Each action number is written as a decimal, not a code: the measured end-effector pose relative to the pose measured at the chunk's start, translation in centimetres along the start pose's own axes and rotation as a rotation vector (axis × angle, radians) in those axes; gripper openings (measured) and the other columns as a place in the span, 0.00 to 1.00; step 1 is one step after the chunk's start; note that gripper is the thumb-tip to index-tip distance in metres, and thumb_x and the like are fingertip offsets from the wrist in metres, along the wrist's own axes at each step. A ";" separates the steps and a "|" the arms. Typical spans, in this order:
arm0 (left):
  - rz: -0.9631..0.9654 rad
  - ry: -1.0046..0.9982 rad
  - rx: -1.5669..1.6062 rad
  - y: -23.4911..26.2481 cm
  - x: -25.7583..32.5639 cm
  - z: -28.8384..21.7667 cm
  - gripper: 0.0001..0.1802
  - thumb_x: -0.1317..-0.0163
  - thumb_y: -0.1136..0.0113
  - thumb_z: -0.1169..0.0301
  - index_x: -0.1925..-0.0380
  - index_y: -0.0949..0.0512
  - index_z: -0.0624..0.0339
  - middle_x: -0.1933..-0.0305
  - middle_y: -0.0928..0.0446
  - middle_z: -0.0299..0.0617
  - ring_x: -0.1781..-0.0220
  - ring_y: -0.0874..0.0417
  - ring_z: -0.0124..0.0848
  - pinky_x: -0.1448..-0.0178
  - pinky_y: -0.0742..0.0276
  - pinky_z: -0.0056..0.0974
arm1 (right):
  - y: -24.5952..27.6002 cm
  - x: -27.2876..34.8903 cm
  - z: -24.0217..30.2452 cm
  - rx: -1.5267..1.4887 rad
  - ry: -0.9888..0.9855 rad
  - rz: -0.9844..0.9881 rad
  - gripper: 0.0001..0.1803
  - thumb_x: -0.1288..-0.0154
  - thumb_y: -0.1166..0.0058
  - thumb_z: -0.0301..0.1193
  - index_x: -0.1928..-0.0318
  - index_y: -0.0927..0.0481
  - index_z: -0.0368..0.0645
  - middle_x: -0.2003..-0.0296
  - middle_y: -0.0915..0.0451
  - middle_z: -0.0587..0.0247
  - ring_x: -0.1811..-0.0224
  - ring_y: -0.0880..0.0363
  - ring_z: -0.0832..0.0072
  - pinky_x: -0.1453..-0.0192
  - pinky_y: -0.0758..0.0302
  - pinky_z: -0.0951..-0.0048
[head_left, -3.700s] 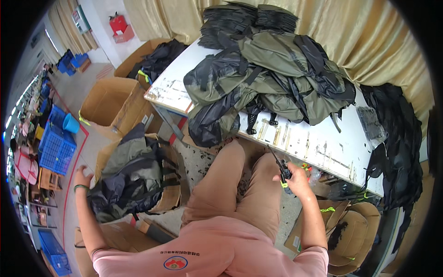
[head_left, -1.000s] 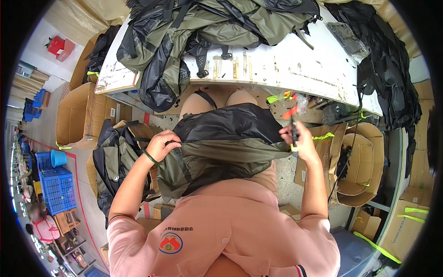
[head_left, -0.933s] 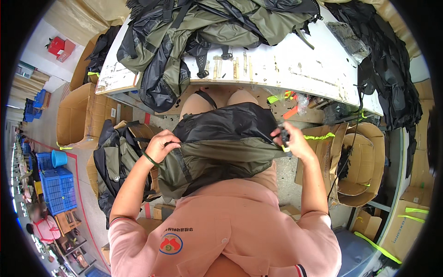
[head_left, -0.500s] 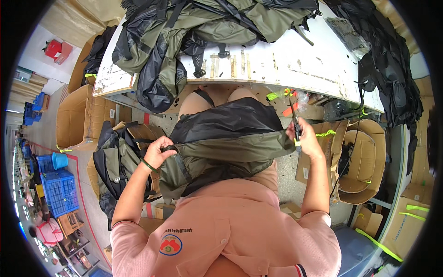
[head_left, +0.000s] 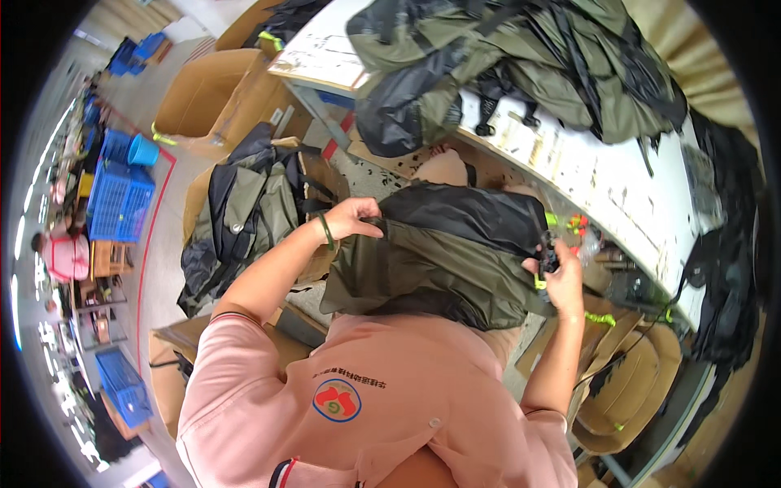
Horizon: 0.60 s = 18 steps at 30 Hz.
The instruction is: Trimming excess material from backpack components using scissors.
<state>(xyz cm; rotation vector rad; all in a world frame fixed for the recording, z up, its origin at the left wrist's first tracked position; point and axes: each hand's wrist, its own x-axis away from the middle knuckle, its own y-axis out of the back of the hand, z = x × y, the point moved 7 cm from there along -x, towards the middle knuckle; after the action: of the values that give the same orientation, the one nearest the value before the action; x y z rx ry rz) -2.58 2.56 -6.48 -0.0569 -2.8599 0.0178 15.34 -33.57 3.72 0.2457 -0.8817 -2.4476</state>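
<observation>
An olive-green and black fabric bag (head_left: 443, 260) lies spread over my lap, its black part away from me and the olive part nearer. At the bag's left end, the thumb and fingers of my left hand (head_left: 356, 220) pinch its edge where the two colours meet. My right hand (head_left: 563, 281), at the right end, is closed round a dark slim tool (head_left: 548, 254) with a yellow-green patch near its lower end. Its exact kind cannot be made out, and the fingers partly cover it. This hand is close against the fabric.
A white table (head_left: 561, 167) ahead carries a heap of olive and black bags (head_left: 521, 65). More bags (head_left: 252, 203) fill a carton at my left. Cardboard boxes (head_left: 207, 102) stand far left, and another open carton (head_left: 630, 390) is at right. Black fabric (head_left: 720, 268) hangs beyond the table's right end.
The view has turned, so the table now slants down to the right. My left hand still pinches the bag's edge. My right hand and its tool have come closer to the fabric.
</observation>
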 end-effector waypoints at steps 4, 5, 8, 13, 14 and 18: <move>-0.028 -0.007 0.167 -1.6 1.4 -3.0 0.15 0.51 0.31 0.81 0.72 0.30 0.57 0.70 0.33 0.23 0.66 0.33 0.15 0.58 0.35 0.25 | -4.4 -3.0 7.0 0.307 0.175 0.183 0.26 0.62 0.27 0.47 0.71 0.25 0.43 0.81 0.26 0.63 0.74 0.26 0.61 0.68 0.30 0.61; -0.034 -0.017 0.231 -1.9 1.6 -3.6 0.15 0.51 0.33 0.84 0.73 0.30 0.56 0.70 0.33 0.24 0.65 0.33 0.16 0.59 0.37 0.24 | -5.3 -3.4 8.5 0.365 0.276 0.199 0.26 0.62 0.27 0.48 0.72 0.25 0.43 0.80 0.26 0.63 0.73 0.26 0.61 0.66 0.30 0.62; -0.048 -0.079 0.290 -2.2 2.0 -5.2 0.13 0.50 0.32 0.82 0.67 0.26 0.57 0.65 0.27 0.25 0.61 0.28 0.16 0.53 0.33 0.25 | -7.6 -4.2 12.8 0.434 0.455 0.261 0.26 0.62 0.28 0.48 0.73 0.25 0.43 0.79 0.26 0.63 0.71 0.26 0.61 0.64 0.32 0.64; -0.039 -0.172 0.278 -2.6 2.0 -6.3 0.12 0.48 0.34 0.80 0.66 0.26 0.58 0.65 0.26 0.28 0.61 0.27 0.18 0.52 0.31 0.26 | -9.7 -4.8 15.6 0.458 0.551 0.382 0.26 0.63 0.28 0.49 0.74 0.26 0.43 0.78 0.25 0.64 0.69 0.25 0.63 0.61 0.35 0.66; -0.048 -0.180 0.286 -2.6 2.0 -6.6 0.12 0.48 0.34 0.80 0.66 0.26 0.58 0.65 0.26 0.28 0.61 0.27 0.18 0.52 0.31 0.26 | -9.7 -4.9 15.9 0.466 0.559 0.390 0.26 0.63 0.28 0.49 0.74 0.26 0.43 0.78 0.25 0.64 0.69 0.25 0.63 0.61 0.35 0.66; -0.064 -0.145 0.301 -2.5 1.7 -6.4 0.12 0.49 0.33 0.79 0.67 0.27 0.59 0.67 0.27 0.29 0.63 0.28 0.19 0.56 0.31 0.26 | -10.1 -5.0 17.4 0.513 0.584 0.457 0.27 0.63 0.28 0.50 0.74 0.27 0.42 0.77 0.25 0.62 0.68 0.25 0.61 0.60 0.34 0.65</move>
<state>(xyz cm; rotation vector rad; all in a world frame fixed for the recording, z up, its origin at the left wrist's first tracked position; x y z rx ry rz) -2.54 0.20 0.14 0.1007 -2.9660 0.4550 9.65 -14.91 10.67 0.7959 -1.1193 -1.5690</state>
